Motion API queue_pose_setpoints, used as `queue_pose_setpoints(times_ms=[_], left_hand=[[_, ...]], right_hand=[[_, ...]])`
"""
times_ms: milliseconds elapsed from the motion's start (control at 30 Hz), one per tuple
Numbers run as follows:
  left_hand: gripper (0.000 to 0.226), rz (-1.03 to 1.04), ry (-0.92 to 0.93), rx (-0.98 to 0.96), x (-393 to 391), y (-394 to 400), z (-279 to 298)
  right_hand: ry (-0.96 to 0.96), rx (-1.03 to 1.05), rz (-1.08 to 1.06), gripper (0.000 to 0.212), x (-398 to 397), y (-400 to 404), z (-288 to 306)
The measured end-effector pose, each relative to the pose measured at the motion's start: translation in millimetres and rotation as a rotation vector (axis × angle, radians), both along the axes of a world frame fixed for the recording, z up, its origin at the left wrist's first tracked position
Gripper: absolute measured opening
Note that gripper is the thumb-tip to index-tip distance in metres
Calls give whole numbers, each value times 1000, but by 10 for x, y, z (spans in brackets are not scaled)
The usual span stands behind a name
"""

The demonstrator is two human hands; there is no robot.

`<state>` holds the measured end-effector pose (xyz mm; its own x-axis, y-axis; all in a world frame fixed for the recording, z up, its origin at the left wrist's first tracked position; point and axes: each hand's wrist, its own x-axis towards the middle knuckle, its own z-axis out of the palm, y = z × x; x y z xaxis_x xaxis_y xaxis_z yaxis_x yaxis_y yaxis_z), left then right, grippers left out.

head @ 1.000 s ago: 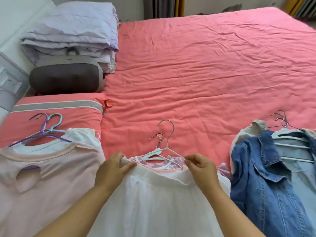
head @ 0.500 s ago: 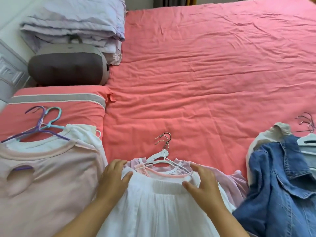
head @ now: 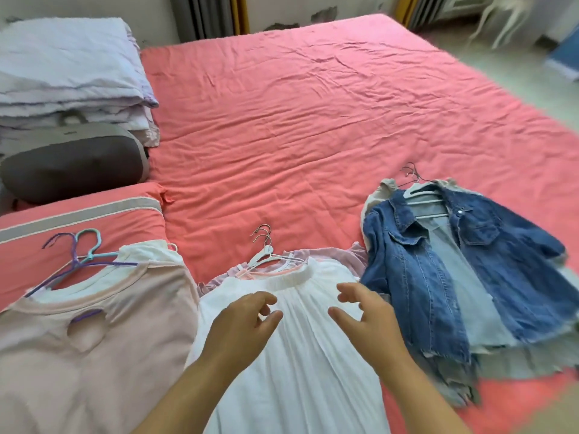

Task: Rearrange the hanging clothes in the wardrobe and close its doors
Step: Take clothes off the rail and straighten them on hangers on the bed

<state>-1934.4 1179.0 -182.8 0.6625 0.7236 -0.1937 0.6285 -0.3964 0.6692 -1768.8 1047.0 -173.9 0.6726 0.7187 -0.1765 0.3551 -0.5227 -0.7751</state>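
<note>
Sorting step: my left hand [head: 241, 327] and right hand [head: 366, 321] hover released, holding nothing, over the white pleated skirt [head: 294, 355]; next, grab its metal-hooked hangers [head: 266, 249] just beyond my fingertips.

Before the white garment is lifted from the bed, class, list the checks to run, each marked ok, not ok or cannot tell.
1. Left hand free: ok, open above the cloth.
2. Right hand free: ok, open.
3. White garment on top of its pile: ok.
4. Hanger hooks exposed: ok.
5. White garment fixed on a hanger: cannot tell.
6. Denim jacket clear of it: cannot tell, edges meet.
</note>
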Motion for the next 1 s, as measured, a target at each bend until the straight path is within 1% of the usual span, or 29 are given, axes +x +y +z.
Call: queue_pose_setpoints(times_ms=[267,400,467,533,633,767,900,1000], left_hand=[[25,-337,-95,-20,-162,-856,815],[25,-506,-132,-31,-96,-1354,1085],[25,-602,-146,3,-45,-1600,1187],[26,-698,-163,39,-19,-1846,1288],[25,-859,-233,92,-55,-2291,1459],[23,-1039,-285,119,-290,-2838,1616],[28,-1196,-324,62,-682,-3393,1753],[46,-1353,-372,31,-994,-3851,1889]], right_hand=[[-38,112,-251,35,-676,-1232,827],[-96,148,-411,45,-912,-1866,1109],[-122,175,-503,46,-1051,-2165,1217],[-152,210,-590,45,-1219,-2434,1316],[-218,245,-707,40,-1574,-2867,1463],[-255,256,-847,35,-2135,-3387,1562],[-260,247,-994,40,-2829,-3944,1690],[-299,239,-1125,39,-3399,-4358,1839]])
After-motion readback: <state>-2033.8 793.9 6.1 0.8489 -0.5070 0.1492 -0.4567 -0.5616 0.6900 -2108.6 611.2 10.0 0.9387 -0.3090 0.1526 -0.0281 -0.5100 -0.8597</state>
